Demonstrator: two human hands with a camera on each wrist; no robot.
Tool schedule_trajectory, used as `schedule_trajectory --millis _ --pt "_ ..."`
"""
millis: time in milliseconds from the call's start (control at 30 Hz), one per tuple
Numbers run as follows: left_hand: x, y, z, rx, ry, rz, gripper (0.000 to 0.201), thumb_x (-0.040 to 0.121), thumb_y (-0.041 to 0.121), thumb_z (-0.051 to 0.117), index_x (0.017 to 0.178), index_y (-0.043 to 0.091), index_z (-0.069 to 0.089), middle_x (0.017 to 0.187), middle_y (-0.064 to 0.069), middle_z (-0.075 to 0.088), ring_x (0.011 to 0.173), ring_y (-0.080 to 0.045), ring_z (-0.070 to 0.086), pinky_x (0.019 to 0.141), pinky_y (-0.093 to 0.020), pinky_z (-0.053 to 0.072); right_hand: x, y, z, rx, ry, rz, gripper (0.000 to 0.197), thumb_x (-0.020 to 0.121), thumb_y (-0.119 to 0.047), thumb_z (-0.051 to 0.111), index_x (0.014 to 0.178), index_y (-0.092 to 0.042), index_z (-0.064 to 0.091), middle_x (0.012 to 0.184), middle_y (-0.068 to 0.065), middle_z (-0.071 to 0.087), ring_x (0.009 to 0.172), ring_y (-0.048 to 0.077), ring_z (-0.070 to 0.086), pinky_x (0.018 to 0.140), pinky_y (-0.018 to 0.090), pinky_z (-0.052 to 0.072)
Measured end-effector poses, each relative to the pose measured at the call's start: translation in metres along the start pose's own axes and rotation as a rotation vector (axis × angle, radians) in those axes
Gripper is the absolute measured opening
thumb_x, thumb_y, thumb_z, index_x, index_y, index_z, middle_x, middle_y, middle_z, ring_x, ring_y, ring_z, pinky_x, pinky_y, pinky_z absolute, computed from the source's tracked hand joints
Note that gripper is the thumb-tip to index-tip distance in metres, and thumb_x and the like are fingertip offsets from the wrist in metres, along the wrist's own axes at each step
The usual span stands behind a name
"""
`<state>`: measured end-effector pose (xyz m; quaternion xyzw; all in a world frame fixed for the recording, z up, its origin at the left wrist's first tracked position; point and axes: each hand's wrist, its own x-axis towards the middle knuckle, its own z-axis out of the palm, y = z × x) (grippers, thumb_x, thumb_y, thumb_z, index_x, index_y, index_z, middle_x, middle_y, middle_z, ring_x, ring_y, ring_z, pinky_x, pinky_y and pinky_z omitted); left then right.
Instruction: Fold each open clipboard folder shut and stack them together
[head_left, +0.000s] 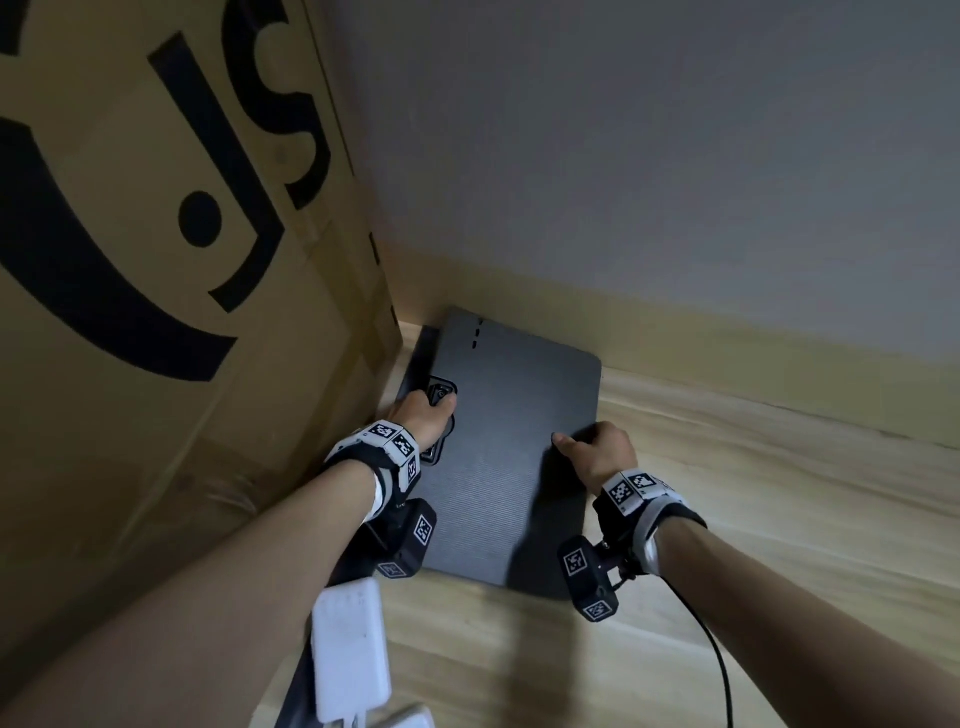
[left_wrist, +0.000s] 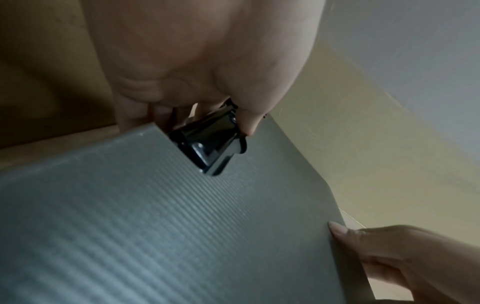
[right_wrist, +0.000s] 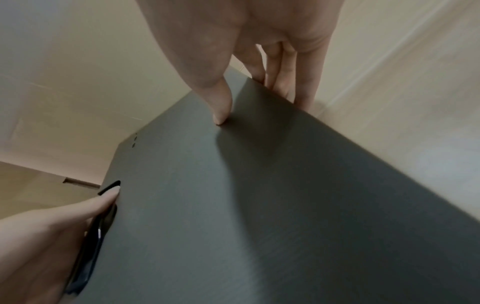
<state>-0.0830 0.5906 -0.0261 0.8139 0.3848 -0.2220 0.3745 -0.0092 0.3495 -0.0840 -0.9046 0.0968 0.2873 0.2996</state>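
A dark grey ribbed clipboard folder lies folded shut on the wooden floor, close to the wall. Its black metal clip sits in a notch on the left edge. My left hand grips that clip, thumb on top and fingers beneath. My right hand pinches the folder's right edge, thumb on the cover and fingers under it. In the head view a dark edge of another board shows under the folder's left side. The folder fills the right wrist view.
A large cardboard box with black lettering stands at the left, tight against the folder's corner. A pale wall with a yellow skirting runs behind. A white power bank and a black cable hang near my forearms. Wooden floor stretches right.
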Motion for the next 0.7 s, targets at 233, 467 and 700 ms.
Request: schedule_trajectory --millis 233,467,700 --pt "0.0 0.007 0.008 0.048 0.088 -0.057 0.063 0.097 0.053 0.038 0.139 0.006 0.045 0.141 -0.017 0.05 0.129 -0.036 0.047 0.106 -0.042 0.039 -0.025 -0.024 -0.017 -0.004 -0.01 0.038 0.063 0.078 -0.051 0.067 0.121 -0.007 0.056 0.121 0.014 0.05 0.111 0.038 0.056 0.102 0.042 0.046" --pt "-0.019 0.025 0.014 -0.026 0.181 -0.087 0.058 0.097 0.041 0.045 0.146 0.011 0.039 0.146 -0.017 0.045 0.133 -0.037 0.043 0.108 -0.041 0.035 -0.021 -0.003 -0.022 0.294 -0.111 -0.002 0.045 0.062 -0.046 0.064 0.092 -0.013 0.068 0.099 0.013 0.07 0.09 0.031 0.067 0.087 0.044 0.055" --pt "-0.055 0.051 0.022 -0.152 0.355 0.068 0.062 0.089 0.026 0.053 0.147 0.015 0.035 0.146 -0.013 0.045 0.13 -0.035 0.046 0.107 -0.046 0.04 -0.068 0.023 -0.064 0.537 -0.269 -0.102 0.09 0.062 -0.03 0.062 0.144 -0.002 0.04 0.141 0.011 0.05 0.133 0.026 0.046 0.113 0.041 0.034"
